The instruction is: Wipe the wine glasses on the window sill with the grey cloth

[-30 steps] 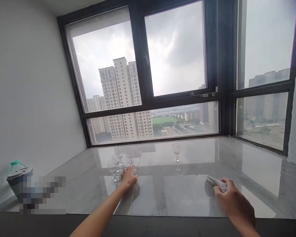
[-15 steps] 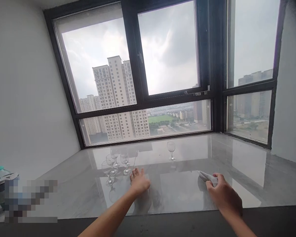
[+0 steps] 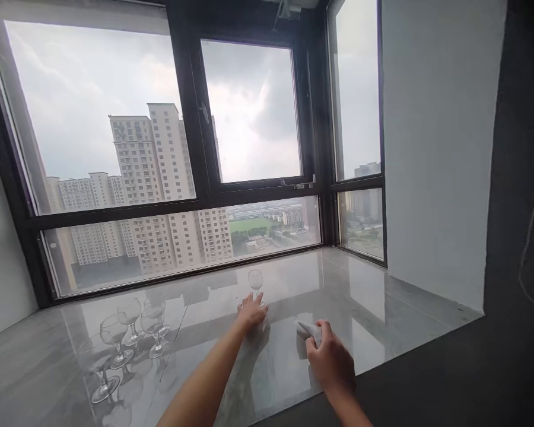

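Observation:
My left hand (image 3: 251, 311) reaches forward over the glossy marble sill (image 3: 360, 320), fingers apart, right at the foot of a lone wine glass (image 3: 255, 280) that stands upright near the window. Whether the fingers touch its base I cannot tell. My right hand (image 3: 329, 359) is closed on a small white cloth (image 3: 306, 330) that rests on the sill, a short way right of the left hand.
Several empty wine glasses (image 3: 129, 332) stand grouped at the left of the sill. Dark-framed windows (image 3: 196, 148) run along the back. A white wall (image 3: 436, 148) closes the right end. A dark ledge (image 3: 427, 385) edges the sill's front.
The view has swung right. My left hand has left the group of glasses and moved right to the lone glass. My right hand still holds the cloth on the sill.

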Demonstrator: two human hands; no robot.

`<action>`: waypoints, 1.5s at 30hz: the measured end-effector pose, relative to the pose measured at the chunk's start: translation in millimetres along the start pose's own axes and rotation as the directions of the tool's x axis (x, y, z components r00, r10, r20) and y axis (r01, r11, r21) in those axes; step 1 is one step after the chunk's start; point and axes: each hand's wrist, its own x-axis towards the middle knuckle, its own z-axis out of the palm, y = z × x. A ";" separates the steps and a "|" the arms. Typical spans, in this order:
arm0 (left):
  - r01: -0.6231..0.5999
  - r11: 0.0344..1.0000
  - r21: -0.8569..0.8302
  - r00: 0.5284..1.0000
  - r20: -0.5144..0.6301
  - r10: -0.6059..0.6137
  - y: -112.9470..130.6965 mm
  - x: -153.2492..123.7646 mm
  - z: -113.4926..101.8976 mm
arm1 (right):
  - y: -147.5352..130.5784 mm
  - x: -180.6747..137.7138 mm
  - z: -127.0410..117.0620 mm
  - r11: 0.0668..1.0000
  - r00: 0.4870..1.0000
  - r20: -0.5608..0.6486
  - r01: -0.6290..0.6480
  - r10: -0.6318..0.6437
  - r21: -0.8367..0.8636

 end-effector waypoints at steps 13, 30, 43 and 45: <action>-0.050 0.998 0.034 0.985 -0.166 0.055 -50.4 -93.4 -8.1 | 4.7 2.5 2.7 0.999 1.000 0.019 0.003 -0.002 -0.039; 0.211 0.976 0.047 0.915 -0.360 -0.181 -206.5 -228.5 -44.3 | 11.0 10.3 5.3 1.000 0.993 0.119 -0.025 0.023 0.010; 0.247 0.969 0.000 0.898 -0.375 -0.229 -212.5 -230.2 -37.6 | 5.2 9.7 -0.5 0.997 0.987 0.146 -0.061 0.066 -0.041; 0.246 0.969 -0.001 0.896 -0.380 -0.228 -215.3 -228.7 -35.5 | 6.6 10.6 2.5 0.998 0.990 0.132 -0.048 0.052 -0.035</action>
